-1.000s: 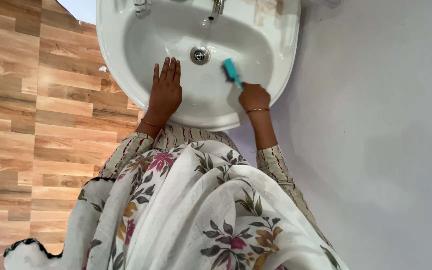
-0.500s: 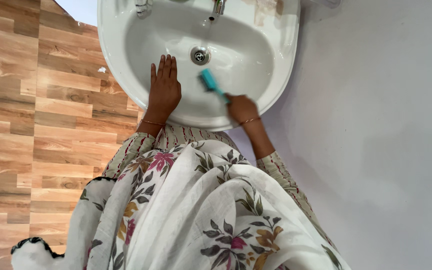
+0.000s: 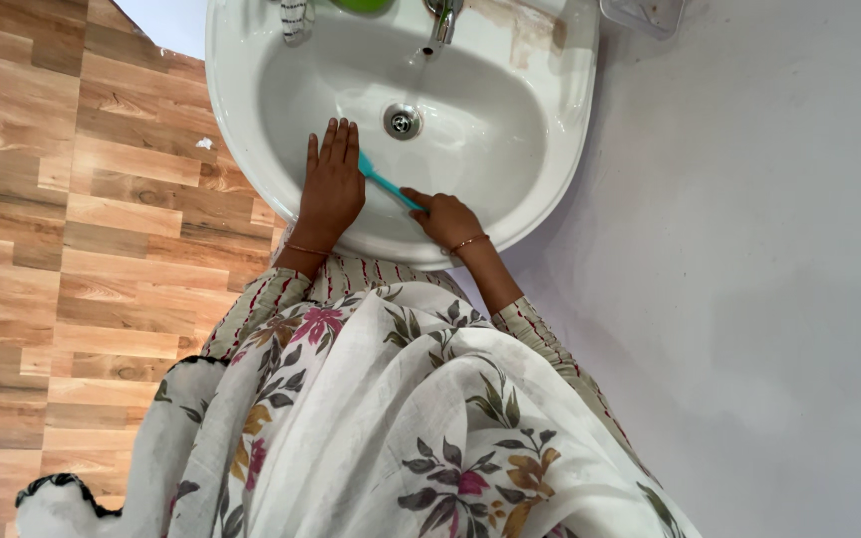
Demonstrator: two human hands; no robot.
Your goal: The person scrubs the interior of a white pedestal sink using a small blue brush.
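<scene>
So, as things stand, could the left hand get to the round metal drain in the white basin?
Probably yes. The left hand lies flat on the white ceramic basin, fingers towards the round metal drain, with bare basin between. The teal brush sits off to the side.

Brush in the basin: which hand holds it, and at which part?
The right hand holds the teal brush by the end of its handle. The left hand lies flat on the basin, holding nothing.

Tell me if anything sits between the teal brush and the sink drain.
Nothing visible does. The teal brush, held in the right hand, lies on the basin wall of the white sink, and bare porcelain runs from its head up to the drain. The left hand rests flat beside the brush head, left of that path.
</scene>
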